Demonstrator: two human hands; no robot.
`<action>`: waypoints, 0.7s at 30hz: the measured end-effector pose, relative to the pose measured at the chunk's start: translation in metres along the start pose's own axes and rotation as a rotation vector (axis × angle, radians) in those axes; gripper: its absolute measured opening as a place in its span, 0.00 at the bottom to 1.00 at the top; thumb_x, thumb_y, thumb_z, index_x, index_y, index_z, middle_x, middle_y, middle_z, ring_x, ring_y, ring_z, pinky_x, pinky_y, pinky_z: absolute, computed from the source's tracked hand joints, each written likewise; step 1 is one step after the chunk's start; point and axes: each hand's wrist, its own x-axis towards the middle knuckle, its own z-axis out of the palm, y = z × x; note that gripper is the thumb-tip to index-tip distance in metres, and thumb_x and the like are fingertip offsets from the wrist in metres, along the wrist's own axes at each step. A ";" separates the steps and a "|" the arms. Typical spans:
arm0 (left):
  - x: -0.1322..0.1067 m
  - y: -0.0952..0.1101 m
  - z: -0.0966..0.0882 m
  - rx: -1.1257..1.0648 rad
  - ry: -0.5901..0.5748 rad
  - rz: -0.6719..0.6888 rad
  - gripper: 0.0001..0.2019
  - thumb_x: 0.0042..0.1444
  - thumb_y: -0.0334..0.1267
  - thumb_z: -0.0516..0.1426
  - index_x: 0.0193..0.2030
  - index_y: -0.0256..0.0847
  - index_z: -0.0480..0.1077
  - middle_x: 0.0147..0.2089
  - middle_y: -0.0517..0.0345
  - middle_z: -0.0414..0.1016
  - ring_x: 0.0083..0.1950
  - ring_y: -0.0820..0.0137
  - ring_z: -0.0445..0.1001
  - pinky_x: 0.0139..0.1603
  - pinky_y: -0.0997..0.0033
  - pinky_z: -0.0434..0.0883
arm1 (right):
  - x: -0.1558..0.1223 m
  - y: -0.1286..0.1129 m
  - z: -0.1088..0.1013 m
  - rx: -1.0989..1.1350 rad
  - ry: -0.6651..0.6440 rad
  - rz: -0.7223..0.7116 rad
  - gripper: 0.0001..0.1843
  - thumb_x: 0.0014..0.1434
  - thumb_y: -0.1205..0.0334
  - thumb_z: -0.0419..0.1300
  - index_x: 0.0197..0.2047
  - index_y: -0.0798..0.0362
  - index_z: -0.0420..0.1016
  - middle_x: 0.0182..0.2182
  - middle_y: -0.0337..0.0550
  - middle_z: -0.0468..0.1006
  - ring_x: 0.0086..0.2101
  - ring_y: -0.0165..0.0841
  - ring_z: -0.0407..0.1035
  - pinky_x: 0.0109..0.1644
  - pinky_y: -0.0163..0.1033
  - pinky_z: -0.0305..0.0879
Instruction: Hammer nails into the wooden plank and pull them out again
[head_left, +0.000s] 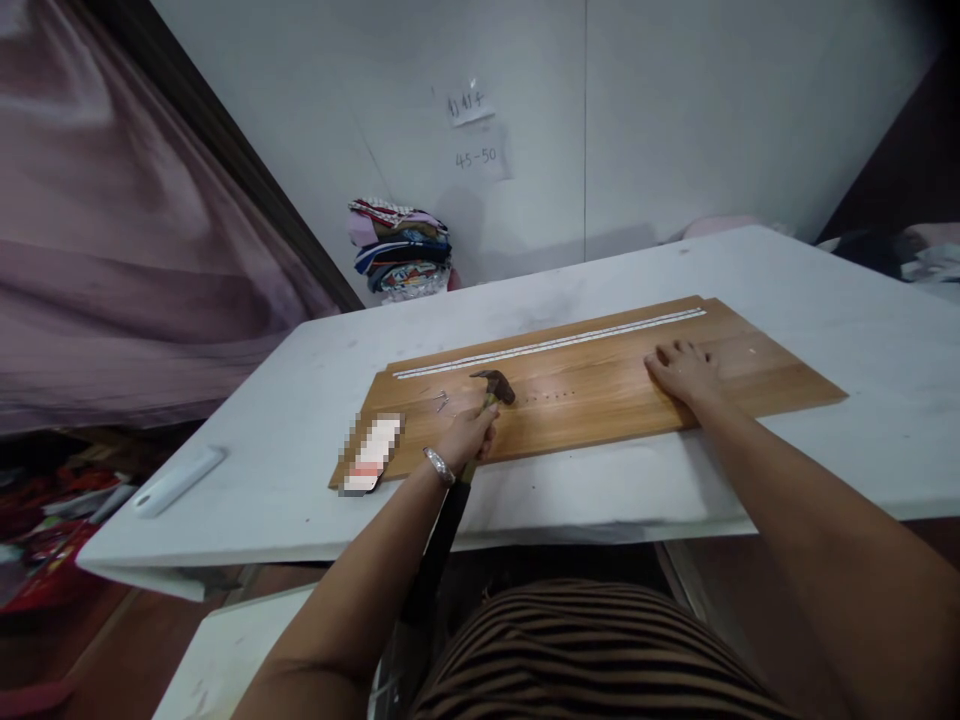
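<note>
My left hand point(466, 438) is wrapped round the handle of a claw hammer point(495, 386), high up near its head. The dark grip end hangs past the board's near edge. Under the hammer lies a wood-grain board point(615, 375) on the table. A row of small dark points, which look like nails point(553, 396), stands just right of the hammer head. Several loose nails point(441, 402) lie to its left. My right hand point(682, 372) rests on the right part of the board, fingers apart and slightly bent, holding nothing.
Two white strips point(555, 347) run along the board's far side. A phone point(373, 455), blurred out, lies at its left end. On the white table point(262, 420) is a white handled object point(180, 482). Folded cloths point(401, 250) are stacked by the wall.
</note>
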 end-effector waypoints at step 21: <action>-0.001 -0.002 -0.002 -0.011 -0.016 -0.004 0.17 0.64 0.52 0.63 0.37 0.39 0.68 0.18 0.69 0.64 0.13 0.79 0.59 0.14 0.79 0.56 | 0.000 0.000 -0.002 0.023 0.003 0.002 0.31 0.72 0.44 0.42 0.60 0.52 0.77 0.64 0.60 0.71 0.65 0.51 0.61 0.68 0.60 0.53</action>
